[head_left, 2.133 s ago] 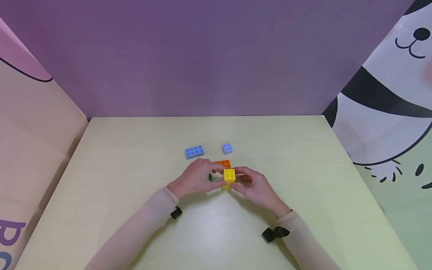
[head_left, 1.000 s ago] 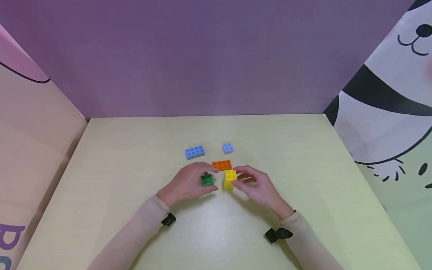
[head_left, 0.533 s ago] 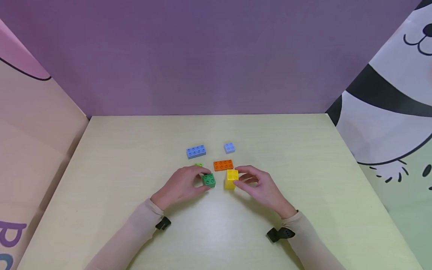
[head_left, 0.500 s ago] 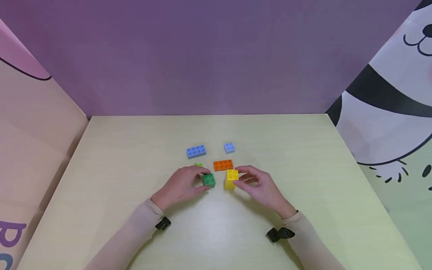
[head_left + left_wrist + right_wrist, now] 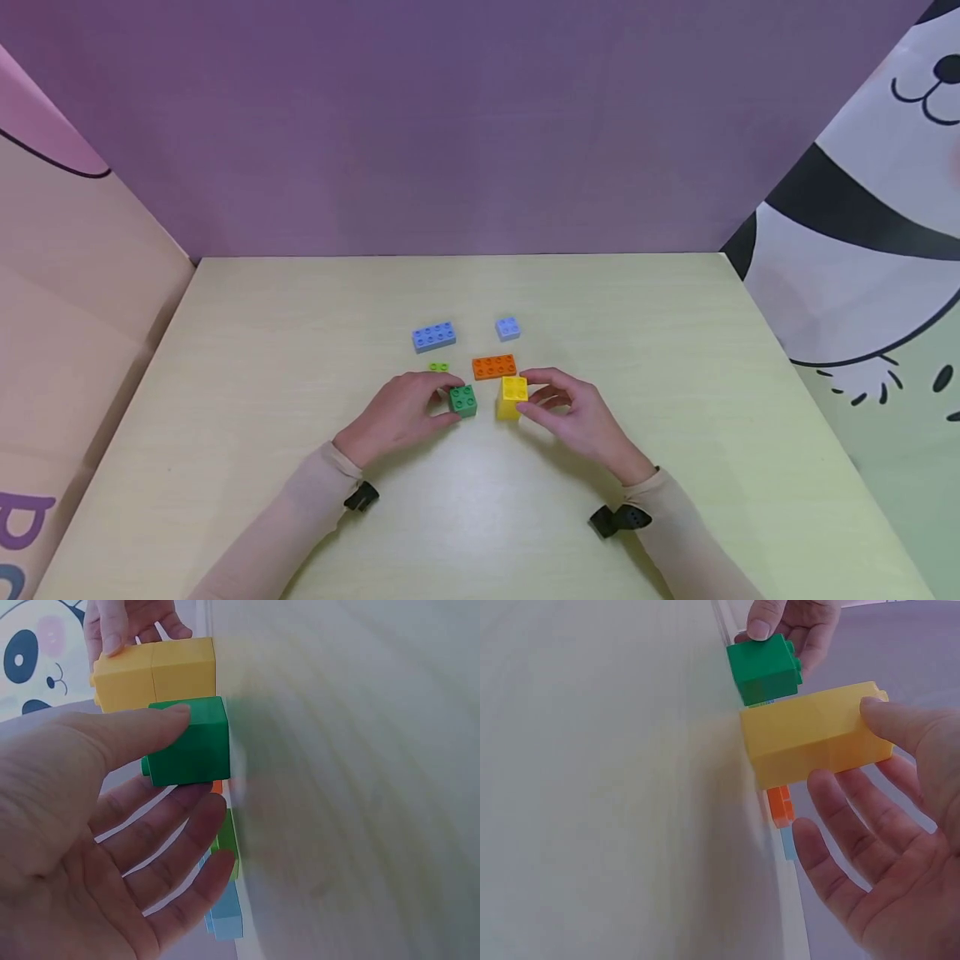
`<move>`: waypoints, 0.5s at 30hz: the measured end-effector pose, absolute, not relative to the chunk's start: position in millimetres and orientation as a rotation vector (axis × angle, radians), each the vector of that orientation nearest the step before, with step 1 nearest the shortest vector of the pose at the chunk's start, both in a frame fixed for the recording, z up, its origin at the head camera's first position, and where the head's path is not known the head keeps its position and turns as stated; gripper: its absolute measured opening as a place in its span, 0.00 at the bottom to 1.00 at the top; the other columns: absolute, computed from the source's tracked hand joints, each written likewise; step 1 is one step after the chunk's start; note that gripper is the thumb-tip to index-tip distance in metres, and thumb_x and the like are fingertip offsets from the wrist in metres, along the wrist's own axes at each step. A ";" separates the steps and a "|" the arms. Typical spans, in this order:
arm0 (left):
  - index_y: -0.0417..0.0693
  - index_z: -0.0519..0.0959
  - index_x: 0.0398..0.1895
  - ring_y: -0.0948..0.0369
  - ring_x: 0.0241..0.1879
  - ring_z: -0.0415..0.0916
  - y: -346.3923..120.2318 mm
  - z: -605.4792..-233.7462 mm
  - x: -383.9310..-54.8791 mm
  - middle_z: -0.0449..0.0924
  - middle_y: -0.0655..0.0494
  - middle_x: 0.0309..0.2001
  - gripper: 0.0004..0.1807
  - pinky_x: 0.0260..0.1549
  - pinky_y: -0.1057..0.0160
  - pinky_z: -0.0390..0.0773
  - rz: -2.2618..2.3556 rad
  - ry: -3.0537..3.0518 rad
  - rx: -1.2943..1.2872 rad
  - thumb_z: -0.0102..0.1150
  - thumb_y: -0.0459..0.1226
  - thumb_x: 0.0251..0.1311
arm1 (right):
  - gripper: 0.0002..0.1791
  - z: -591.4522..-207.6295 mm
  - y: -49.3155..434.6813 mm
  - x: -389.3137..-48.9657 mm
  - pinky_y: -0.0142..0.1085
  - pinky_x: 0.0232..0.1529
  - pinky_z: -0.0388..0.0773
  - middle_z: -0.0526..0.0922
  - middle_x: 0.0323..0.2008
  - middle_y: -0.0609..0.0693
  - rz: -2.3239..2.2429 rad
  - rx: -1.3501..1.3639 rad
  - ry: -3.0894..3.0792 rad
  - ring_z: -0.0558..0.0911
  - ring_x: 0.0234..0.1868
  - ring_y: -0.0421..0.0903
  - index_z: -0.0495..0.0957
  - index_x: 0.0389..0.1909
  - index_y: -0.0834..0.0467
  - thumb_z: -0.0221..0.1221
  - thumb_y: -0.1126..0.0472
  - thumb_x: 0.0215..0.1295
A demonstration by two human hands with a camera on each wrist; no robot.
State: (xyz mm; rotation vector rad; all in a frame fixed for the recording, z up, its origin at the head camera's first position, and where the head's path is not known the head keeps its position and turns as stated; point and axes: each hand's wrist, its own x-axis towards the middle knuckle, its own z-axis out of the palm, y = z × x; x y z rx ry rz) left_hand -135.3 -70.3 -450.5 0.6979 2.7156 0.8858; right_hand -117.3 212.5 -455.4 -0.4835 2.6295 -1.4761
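Note:
My left hand pinches a dark green 2x2 toy building brick between thumb and forefinger. In the left wrist view the thumb lies on one side of that green brick, and the other fingers are spread. My right hand holds a yellow stack by its upper part. A seam across the yellow stack shows two bricks, one on the other. The green brick and the yellow stack stand upright on the table, side by side with a small gap. Against the right wrist view's yellow stack rests my thumb.
Behind the hands lie an orange 2x4 brick, a light green brick partly hidden by my left hand, a long blue brick and a small blue brick. A purple wall rises behind the table.
My left hand has left the yellow stack, moved left and taken hold of the dark green brick. The light green brick has come into view behind it. My right hand stays on the yellow stack.

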 end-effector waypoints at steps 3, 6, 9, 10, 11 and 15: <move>0.57 0.81 0.58 0.64 0.43 0.80 -70.7 -451.1 -136.0 0.84 0.63 0.50 0.24 0.45 0.63 0.79 0.879 2.715 0.701 0.72 0.43 0.56 | 0.22 -455.8 212.7 -117.2 0.38 0.48 0.83 0.84 0.52 0.48 -1.481 -0.488 2.628 0.85 0.44 0.45 0.78 0.57 0.47 0.68 0.54 0.62; 0.57 0.81 0.58 0.64 0.43 0.80 -71.2 -450.8 -136.4 0.84 0.63 0.50 0.24 0.45 0.63 0.79 0.871 2.720 0.711 0.71 0.44 0.57 | 0.22 -456.4 212.8 -117.3 0.38 0.48 0.83 0.84 0.52 0.48 -1.482 -0.492 2.628 0.85 0.44 0.45 0.78 0.57 0.48 0.68 0.54 0.62; 0.57 0.80 0.59 0.64 0.43 0.80 -71.3 -449.1 -136.3 0.84 0.63 0.50 0.24 0.45 0.63 0.79 0.888 2.720 0.710 0.71 0.44 0.57 | 0.22 -456.8 213.0 -117.6 0.38 0.47 0.83 0.84 0.52 0.47 -1.477 -0.497 2.633 0.85 0.44 0.45 0.78 0.57 0.47 0.68 0.54 0.62; 0.57 0.80 0.59 0.64 0.43 0.80 -71.3 -448.2 -136.2 0.84 0.63 0.50 0.24 0.44 0.63 0.79 0.899 2.720 0.713 0.71 0.44 0.57 | 0.22 -456.9 212.9 -117.5 0.38 0.47 0.83 0.84 0.52 0.47 -1.474 -0.500 2.636 0.85 0.43 0.45 0.78 0.57 0.47 0.68 0.53 0.62; 0.57 0.80 0.59 0.64 0.42 0.80 -71.2 -447.3 -136.2 0.84 0.63 0.50 0.24 0.44 0.63 0.79 0.908 2.721 0.711 0.71 0.44 0.57 | 0.22 -456.8 212.8 -117.4 0.38 0.47 0.83 0.84 0.52 0.47 -1.473 -0.503 2.638 0.85 0.43 0.45 0.78 0.57 0.47 0.68 0.53 0.62; 0.57 0.80 0.59 0.64 0.42 0.81 -70.9 -443.3 -135.7 0.84 0.63 0.49 0.24 0.42 0.63 0.79 0.927 2.734 0.726 0.70 0.45 0.58 | 0.22 -454.9 212.3 -116.4 0.38 0.47 0.83 0.84 0.52 0.47 -1.469 -0.519 2.642 0.85 0.43 0.45 0.78 0.57 0.46 0.68 0.53 0.62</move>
